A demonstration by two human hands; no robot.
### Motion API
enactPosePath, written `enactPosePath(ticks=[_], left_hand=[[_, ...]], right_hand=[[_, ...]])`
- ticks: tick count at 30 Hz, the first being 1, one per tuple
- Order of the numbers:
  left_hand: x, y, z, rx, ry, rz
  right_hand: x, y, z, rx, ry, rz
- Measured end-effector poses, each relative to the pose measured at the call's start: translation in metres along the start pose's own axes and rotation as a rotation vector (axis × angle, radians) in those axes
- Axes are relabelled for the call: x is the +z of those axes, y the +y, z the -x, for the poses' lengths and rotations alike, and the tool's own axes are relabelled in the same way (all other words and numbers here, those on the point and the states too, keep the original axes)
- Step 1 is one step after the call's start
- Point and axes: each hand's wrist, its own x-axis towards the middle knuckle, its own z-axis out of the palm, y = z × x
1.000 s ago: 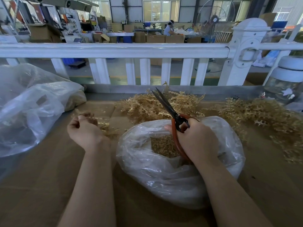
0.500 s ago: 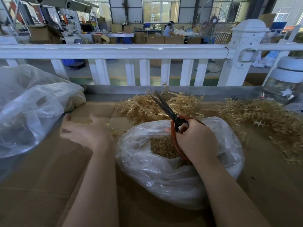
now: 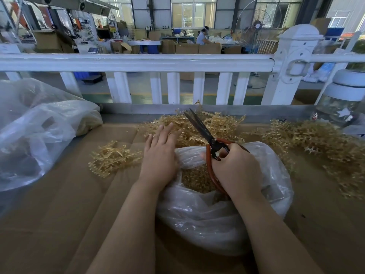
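My right hand [image 3: 235, 167] grips red-handled scissors [image 3: 205, 133] over the mouth of a clear plastic bag [image 3: 207, 224]. The dark blades point up and away, nearly together. Small golden cut pieces [image 3: 195, 178] lie inside the bag. My left hand [image 3: 160, 153] reaches forward with straight fingers, its fingertips at a heap of golden plastic sprigs [image 3: 217, 123] behind the bag. Its heel lies against the bag's left rim. A small bunch of golden sprigs [image 3: 112, 157] lies on the cardboard to the left.
Brown cardboard [image 3: 69, 214] covers the table. A big clear bag [image 3: 35, 135] fills the left side. More golden sprigs [image 3: 324, 147] spread to the right, below a glass jar with a white lid [image 3: 343, 99]. A white railing [image 3: 138, 62] runs behind.
My left hand let go of a small bunch of sprigs on the left and moved right and forward to the heap. My right hand with the scissors stayed put.
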Motion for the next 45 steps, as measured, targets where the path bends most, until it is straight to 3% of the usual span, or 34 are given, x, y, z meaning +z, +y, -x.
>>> enactPosePath(ticks=[6,13,24,32,43,45], left_hand=[[0.015,-0.007,-0.008,-0.093,-0.271,-0.017],[0.015,-0.006,-0.006,-0.237,-0.314,-0.072],[0.007,-0.005,-0.005,-0.234,-0.261,0.033],[0.008,-0.006,-0.014,-0.264,-0.443,0.11],[0.007,-0.006,-0.025,-0.333,-0.502,0.226],[0.005,-0.007,-0.027,-0.356,-0.452,0.299]], right_hand=[[0.0,0.001,0.001,0.003,-0.004,-0.01],[0.002,0.0,0.0,0.011,-0.021,-0.009],[0.004,-0.002,0.0,0.005,0.004,-0.012],[0.007,-0.001,-0.001,0.0,0.003,-0.008],[0.006,-0.002,0.0,-0.001,-0.005,-0.007],[0.006,-0.003,0.0,-0.005,-0.007,-0.012]])
